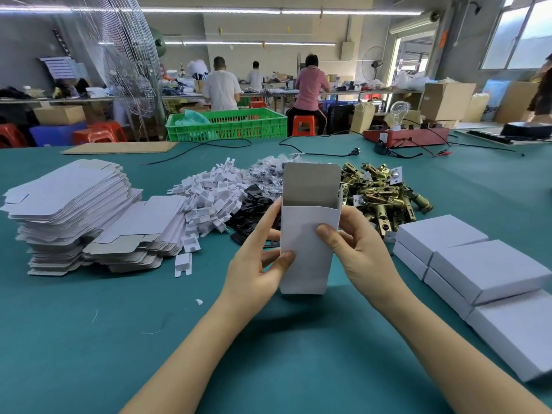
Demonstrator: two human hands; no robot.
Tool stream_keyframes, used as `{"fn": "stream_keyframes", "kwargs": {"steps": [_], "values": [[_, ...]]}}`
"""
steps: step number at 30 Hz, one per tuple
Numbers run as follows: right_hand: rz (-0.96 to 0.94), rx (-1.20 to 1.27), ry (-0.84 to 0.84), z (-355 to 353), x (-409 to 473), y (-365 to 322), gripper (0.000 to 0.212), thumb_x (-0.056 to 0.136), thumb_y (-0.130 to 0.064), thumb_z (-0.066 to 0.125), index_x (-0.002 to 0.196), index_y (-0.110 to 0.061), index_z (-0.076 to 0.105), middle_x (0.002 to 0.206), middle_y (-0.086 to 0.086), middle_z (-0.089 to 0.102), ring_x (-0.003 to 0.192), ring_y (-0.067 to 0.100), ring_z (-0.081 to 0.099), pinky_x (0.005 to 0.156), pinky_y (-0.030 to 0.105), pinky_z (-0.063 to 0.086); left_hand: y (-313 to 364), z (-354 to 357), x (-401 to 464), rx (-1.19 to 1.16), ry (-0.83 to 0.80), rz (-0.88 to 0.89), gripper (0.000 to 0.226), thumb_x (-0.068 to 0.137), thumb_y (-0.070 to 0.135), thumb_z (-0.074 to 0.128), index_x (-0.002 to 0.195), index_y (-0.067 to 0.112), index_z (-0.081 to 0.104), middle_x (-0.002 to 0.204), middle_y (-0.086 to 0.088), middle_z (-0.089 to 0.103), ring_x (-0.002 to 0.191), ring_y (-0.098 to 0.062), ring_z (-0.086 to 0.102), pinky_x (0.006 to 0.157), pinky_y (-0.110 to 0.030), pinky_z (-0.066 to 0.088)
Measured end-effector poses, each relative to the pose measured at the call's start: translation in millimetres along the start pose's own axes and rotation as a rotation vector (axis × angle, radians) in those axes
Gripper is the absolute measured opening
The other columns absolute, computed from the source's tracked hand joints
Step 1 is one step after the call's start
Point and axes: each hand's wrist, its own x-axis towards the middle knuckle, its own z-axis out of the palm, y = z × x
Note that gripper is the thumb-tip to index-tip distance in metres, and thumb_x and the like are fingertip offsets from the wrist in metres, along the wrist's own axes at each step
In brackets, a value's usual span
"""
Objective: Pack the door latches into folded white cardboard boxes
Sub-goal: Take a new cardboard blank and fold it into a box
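I hold a white cardboard box (307, 231) upright above the green table, its top flap standing open and its grey inside showing. My left hand (257, 264) grips its left edge with the thumb on the front. My right hand (355, 252) grips the right edge, thumb pressed on the front face. Behind the box lies a heap of brass door latches (385, 195). Closed white boxes (484, 270) are stacked at the right.
Flat box blanks (74, 210) are piled at the left. White card inserts (209, 195), black plates (251, 213) and bagged screws (268, 171) lie in heaps behind my hands. A green crate (227, 124), cables and a red device (406, 137) sit further back. People work at far benches.
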Motion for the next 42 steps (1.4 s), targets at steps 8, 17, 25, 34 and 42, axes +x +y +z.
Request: {"fn": "stream_keyframes", "kwargs": {"steps": [8, 17, 25, 34, 42], "values": [[-0.005, -0.075, -0.05, -1.2, -1.3, 0.6, 0.032, 0.087, -0.037, 0.058, 0.117, -0.024, 0.057, 0.115, -0.008, 0.067, 0.102, 0.013, 0.066, 0.086, 0.03, 0.055, 4.7, -4.5, 2.6, -0.029, -0.013, -0.001, 0.083, 0.089, 0.018, 0.071, 0.13, 0.075, 0.027, 0.092, 0.022, 0.063, 0.08, -0.005, 0.073, 0.072, -0.008, 0.049], [0.006, -0.105, -0.028, -2.2, -0.1, 0.2, 0.034, 0.086, -0.038, 0.058, 0.116, -0.024, 0.056, 0.114, -0.007, 0.067, 0.099, 0.012, 0.067, 0.086, 0.031, 0.056, 5.2, -7.0, 6.9, -0.034, -0.039, 0.002, 0.082, 0.089, 0.014, 0.071, 0.131, 0.072, 0.03, 0.089, 0.012, 0.062, 0.067, -0.014, 0.072, 0.068, -0.014, 0.052], [-0.011, -0.133, -0.044, -0.2, 0.2, 0.0, 0.027, 0.087, -0.04, 0.056, 0.114, -0.033, 0.057, 0.113, -0.013, 0.067, 0.098, 0.012, 0.067, 0.085, 0.032, 0.056, 12.8, -16.4, 9.4, -0.039, -0.115, -0.011, 0.077, 0.087, 0.01, 0.07, 0.124, 0.069, 0.036, 0.086, 0.012, 0.059, 0.068, -0.016, 0.073, 0.07, -0.016, 0.053], [-0.077, -0.128, 0.012, 1.4, -2.4, -0.8, 0.047, 0.087, -0.035, 0.06, 0.129, -0.043, 0.043, 0.11, -0.02, 0.064, 0.091, 0.012, 0.068, 0.08, 0.027, 0.056, 15.2, -18.9, 10.2, -0.045, -0.109, -0.044, 0.078, 0.086, 0.006, 0.072, 0.119, 0.067, 0.04, 0.089, 0.003, 0.058, 0.065, -0.017, 0.072, 0.069, -0.02, 0.053], [-0.15, -0.156, 0.068, 3.0, -4.4, -3.9, 0.046, 0.089, -0.024, 0.065, 0.128, -0.038, 0.046, 0.112, -0.007, 0.065, 0.089, 0.02, 0.067, 0.08, 0.042, 0.057, 13.2, -20.4, 11.0, -0.045, -0.119, -0.049, 0.078, 0.085, 0.008, 0.073, 0.115, 0.071, 0.039, 0.081, 0.021, 0.06, 0.062, -0.014, 0.07, 0.069, -0.02, 0.053]]}}
